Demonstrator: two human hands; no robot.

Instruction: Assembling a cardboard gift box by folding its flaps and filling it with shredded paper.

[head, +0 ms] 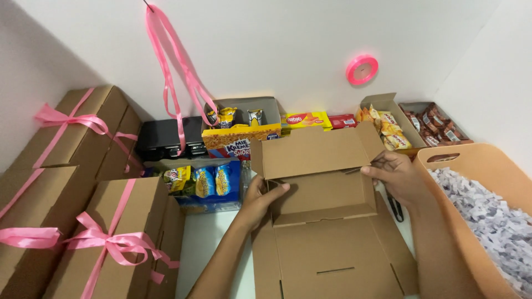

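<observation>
From the head camera, a flat brown cardboard box (327,221) lies half folded on the white tabletop (205,243), right in front of the person, with its back panel standing up and its front flap spread flat toward the camera. The left hand (260,200) grips the box's left side wall, fingers (275,189) curled over the edge and clamped on the cardboard. The right hand (396,174) holds the upper right corner, fingers pinched together on the side flap. To the left stand closed cardboard boxes tied with pink ribbon (108,241). Behind the box sit open cartons of snack packets (235,130), and a black case (166,138) rests against the wall. A pink ribbon spool (362,69) hangs on the wall. At the right, an orange tub (471,166) holds shredded white paper (487,216).
</observation>
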